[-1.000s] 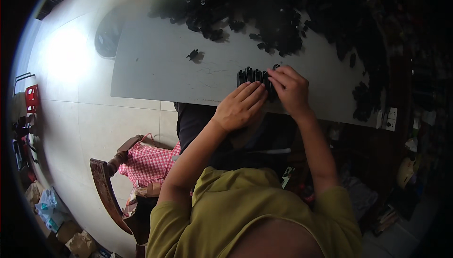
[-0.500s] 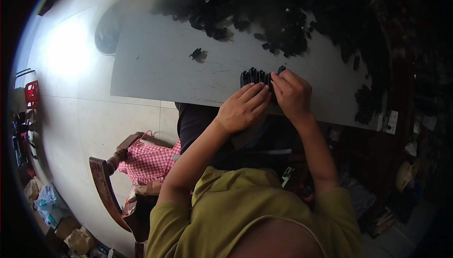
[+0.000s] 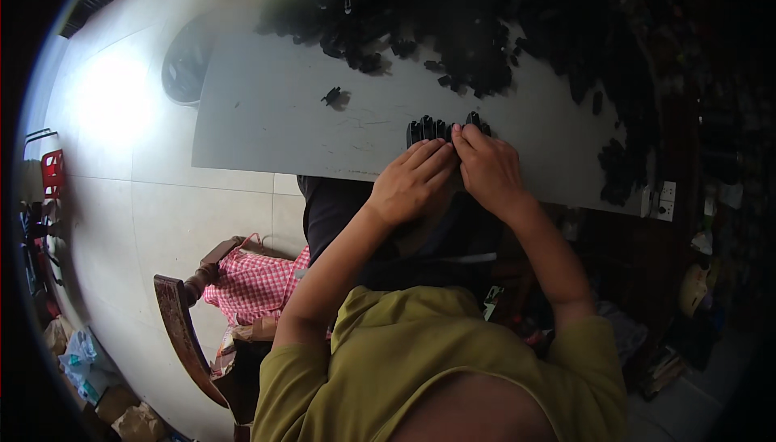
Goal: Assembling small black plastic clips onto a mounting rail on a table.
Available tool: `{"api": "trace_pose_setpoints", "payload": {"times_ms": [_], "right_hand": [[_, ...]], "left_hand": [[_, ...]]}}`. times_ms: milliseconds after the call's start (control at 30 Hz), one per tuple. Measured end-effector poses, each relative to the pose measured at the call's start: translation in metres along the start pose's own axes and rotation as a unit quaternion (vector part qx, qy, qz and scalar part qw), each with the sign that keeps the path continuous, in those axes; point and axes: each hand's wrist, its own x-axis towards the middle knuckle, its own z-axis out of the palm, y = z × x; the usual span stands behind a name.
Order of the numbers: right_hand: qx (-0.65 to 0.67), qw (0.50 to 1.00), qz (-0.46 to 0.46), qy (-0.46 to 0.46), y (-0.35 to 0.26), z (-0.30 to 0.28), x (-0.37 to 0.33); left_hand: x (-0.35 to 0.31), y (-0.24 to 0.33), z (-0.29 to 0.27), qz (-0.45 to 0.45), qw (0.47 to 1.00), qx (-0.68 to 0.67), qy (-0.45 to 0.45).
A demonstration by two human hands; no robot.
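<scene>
A short row of small black plastic parts (image 3: 427, 129) stands side by side near the front edge of the grey tabletop (image 3: 275, 131). My left hand (image 3: 411, 182) closes against the near side of this row, its fingers pressed together; its thumb is hidden. Close beside it, my right hand (image 3: 490, 169) has its fingers bent in a pinch at the row's right end. More black parts (image 3: 475, 121) stick out beyond the right fingers. What lies under both sets of fingertips is covered. A single loose black part (image 3: 332, 96) lies farther left on the tabletop.
A large heap of black parts (image 3: 477, 62) spreads over the far side and runs down the right side. A wooden chair (image 3: 184, 329) with a pink checked cloth (image 3: 257, 280) stands at the left. A wall socket (image 3: 666, 201) is at the right.
My right hand has shifted slightly left, toward my left hand, and its fingers have moved onto the row. The left hand stays against the parts. The whole view has tilted slightly.
</scene>
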Motion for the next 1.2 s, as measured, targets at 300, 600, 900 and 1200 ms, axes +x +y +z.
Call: {"api": "trace_pose_setpoints", "payload": {"times_ms": [300, 600, 900, 1200], "right_hand": [[0.164, 0.980, 0.099, 0.061, 0.021, -0.007, 0.016], [0.053, 0.983, 0.114, 0.131, 0.040, 0.038, 0.075], [0.467, 0.837, 0.280, 0.054, 0.020, 0.001, 0.044], [0.638, 0.711, 0.292, 0.049, 0.012, 0.011, 0.020]], "left_hand": [[0.012, -0.013, -0.031, -0.039, 0.995, -0.086, 0.021], [0.003, -0.022, -0.027, -0.040, 0.995, -0.077, 0.044], [0.000, -0.024, -0.029, -0.031, 0.997, -0.073, 0.009], [0.000, -0.024, -0.028, -0.016, 0.997, -0.073, -0.004]]}}
